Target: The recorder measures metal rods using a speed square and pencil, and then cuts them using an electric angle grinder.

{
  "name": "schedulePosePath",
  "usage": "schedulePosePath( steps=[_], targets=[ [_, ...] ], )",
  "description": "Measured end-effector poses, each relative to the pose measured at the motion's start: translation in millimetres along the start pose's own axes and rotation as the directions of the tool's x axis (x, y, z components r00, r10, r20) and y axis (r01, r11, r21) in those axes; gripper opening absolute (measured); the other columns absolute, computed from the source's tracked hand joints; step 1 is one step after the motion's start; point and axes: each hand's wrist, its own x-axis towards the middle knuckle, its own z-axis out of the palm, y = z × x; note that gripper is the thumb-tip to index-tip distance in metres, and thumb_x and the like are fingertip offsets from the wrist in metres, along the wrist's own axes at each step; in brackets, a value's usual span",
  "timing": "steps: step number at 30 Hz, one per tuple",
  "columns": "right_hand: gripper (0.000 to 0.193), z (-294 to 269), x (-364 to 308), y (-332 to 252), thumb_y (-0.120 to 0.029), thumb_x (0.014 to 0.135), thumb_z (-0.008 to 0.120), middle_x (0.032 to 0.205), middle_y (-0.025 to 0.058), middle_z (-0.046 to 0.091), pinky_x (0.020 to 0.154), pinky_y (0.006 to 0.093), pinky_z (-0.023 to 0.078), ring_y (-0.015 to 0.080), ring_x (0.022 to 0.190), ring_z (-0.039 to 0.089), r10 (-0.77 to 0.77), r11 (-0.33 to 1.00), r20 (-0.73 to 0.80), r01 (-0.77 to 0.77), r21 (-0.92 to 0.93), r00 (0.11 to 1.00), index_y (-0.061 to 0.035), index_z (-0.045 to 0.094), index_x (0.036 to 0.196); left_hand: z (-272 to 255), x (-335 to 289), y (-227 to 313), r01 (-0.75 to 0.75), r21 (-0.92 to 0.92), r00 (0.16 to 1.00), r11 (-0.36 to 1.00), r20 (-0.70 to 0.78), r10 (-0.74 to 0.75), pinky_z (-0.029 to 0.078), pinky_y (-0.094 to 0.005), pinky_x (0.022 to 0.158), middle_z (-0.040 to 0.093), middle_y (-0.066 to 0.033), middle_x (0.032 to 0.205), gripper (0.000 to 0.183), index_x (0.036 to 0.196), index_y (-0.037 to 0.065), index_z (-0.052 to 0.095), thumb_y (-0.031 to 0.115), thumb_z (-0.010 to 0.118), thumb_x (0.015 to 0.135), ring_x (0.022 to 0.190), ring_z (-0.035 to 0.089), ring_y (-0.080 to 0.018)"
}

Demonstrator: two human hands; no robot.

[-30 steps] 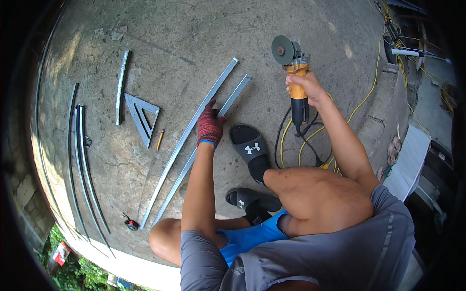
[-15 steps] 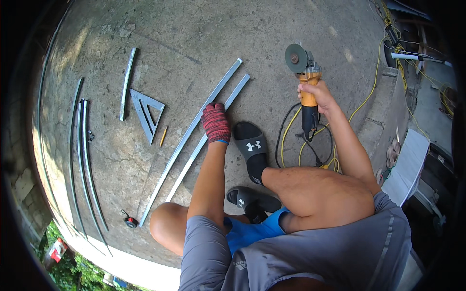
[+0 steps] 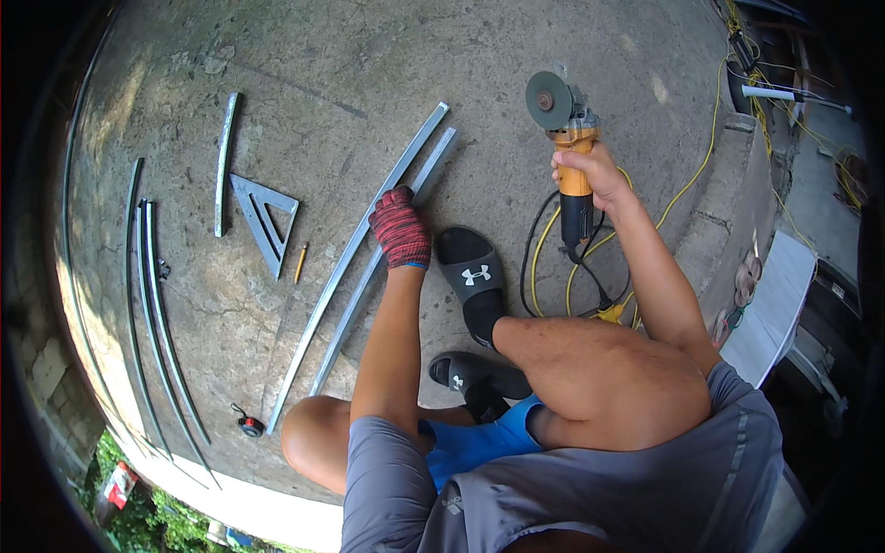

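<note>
My left hand [image 3: 400, 230], in a red-and-black knit glove, has its fingers curled over a long silvery metal bar [image 3: 343, 261] on the concrete. A second metal bar [image 3: 347, 324] lies alongside and passes under the same hand. My bare right hand [image 3: 597, 173] is wrapped around the body of an orange-and-black angle grinder [image 3: 577, 210]. Its round, dark green disc [image 3: 548, 100] points away from me, apart from the bars. Whether the disc is spinning I cannot tell.
Left of the bars lie a triangular speed square [image 3: 268, 226], a pencil [image 3: 301, 263], a short metal piece [image 3: 227, 164] and a tape measure [image 3: 249, 425]. Several long thin bars [image 3: 150, 295] rest farther left. A yellow cord [image 3: 544, 251] loops beside my sandalled foot [image 3: 468, 267].
The grinder has shifted slightly left and away from me in my right hand. My left hand and both bars appear a little farther left, as does the whole floor scene.
</note>
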Motion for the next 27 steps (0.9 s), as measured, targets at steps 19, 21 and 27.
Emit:
schedulePosePath(
  steps=[19, 21, 27],
  targets=[
    [0.029, -1, 8, 3, -0.014, 0.081, 0.076, 0.084, 0.0077, 0.066, 0.065, 0.0303, 0.055, 0.0165, 0.07, 0.066, 0.005, 1.0, -0.001, -0.005, -0.012, 1.0, -0.0012, 0.061, 0.103, -49, -53, -68, 0.179, 0.235, 0.978, 0.955, 0.059, -0.198, 0.042, -0.0488, 0.101, 0.054, -0.0174, 0.13, 0.077, 0.132, 0.009, 0.053, 0.048, 0.082, 0.072, 0.118, 0.052, -0.036],
    [0.03, 3, 8, 3, -0.014, 0.081, 0.076, 0.084, 0.0078, 0.066, 0.065, 0.0304, 0.055, 0.0166, 0.07, 0.066, 0.001, 1.0, 0.005, -0.001, -0.009, 1.0, -0.0012, 0.061, 0.104, -48, -60, -75, 0.166, 0.292, 0.97, 0.942, 0.125, -0.21, 0.046, -0.0479, 0.095, 0.056, -0.0175, 0.123, 0.072, 0.128, 0.007, 0.055, 0.047, 0.08, 0.074, 0.113, 0.055, -0.0361],
    [0.032, 6, 11, 10, -0.014, 0.081, 0.076, 0.084, 0.008, 0.066, 0.065, 0.0309, 0.055, 0.0169, 0.071, 0.066, -0.006, 1.0, 0.016, 0.006, -0.018, 1.0, -0.001, 0.061, 0.106, -37, -80, -73, 0.116, 0.328, 0.954, 0.938, 0.225, -0.197, 0.054, -0.0493, 0.081, 0.059, -0.0196, 0.112, 0.05, 0.11, 0.005, 0.06, 0.043, 0.075, 0.081, 0.1, 0.061, -0.0381]
  ],
)
